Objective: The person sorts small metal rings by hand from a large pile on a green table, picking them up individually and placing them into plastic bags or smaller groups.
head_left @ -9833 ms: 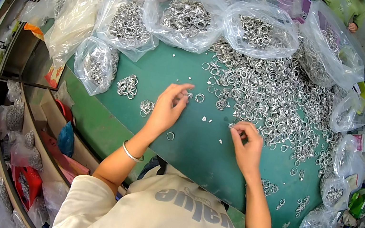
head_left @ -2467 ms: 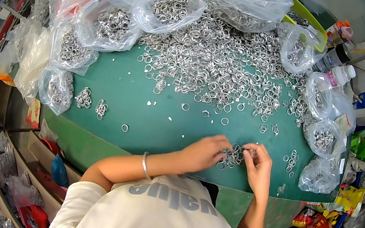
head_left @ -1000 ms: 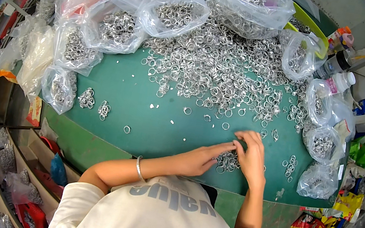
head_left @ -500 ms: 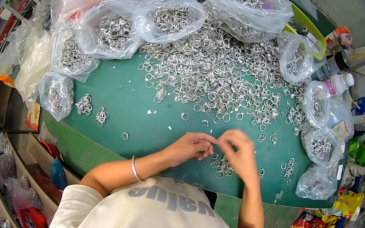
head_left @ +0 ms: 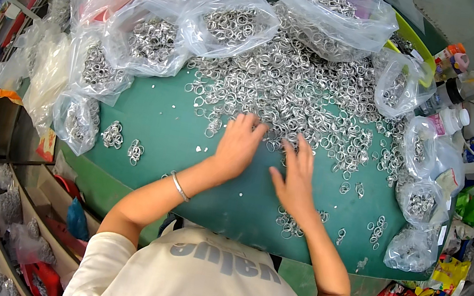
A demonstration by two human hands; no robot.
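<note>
A broad heap of silver-coloured metal rings [head_left: 301,99] spreads over the green table [head_left: 155,109]. My left hand [head_left: 239,147] reaches palm down to the heap's near edge, its outstretched fingertips at the closest rings. Beside it on the right, my right hand [head_left: 295,180] has its fingers stretched toward the same edge and its thumb apart. I see nothing held in either hand; fingertips are slightly blurred. A small cluster of rings [head_left: 288,224] lies partly behind my right forearm.
Clear plastic bags of rings, such as one at the back [head_left: 232,25] and one at right [head_left: 418,200], ring the heap. Small piles [head_left: 113,135] sit at left. A yellow-green tray [head_left: 424,51] and a white bottle [head_left: 456,120] stand back right.
Both hands have parted from each other near the front edge and moved forward to the heap, fingers stretched out. The view has shifted slightly.
</note>
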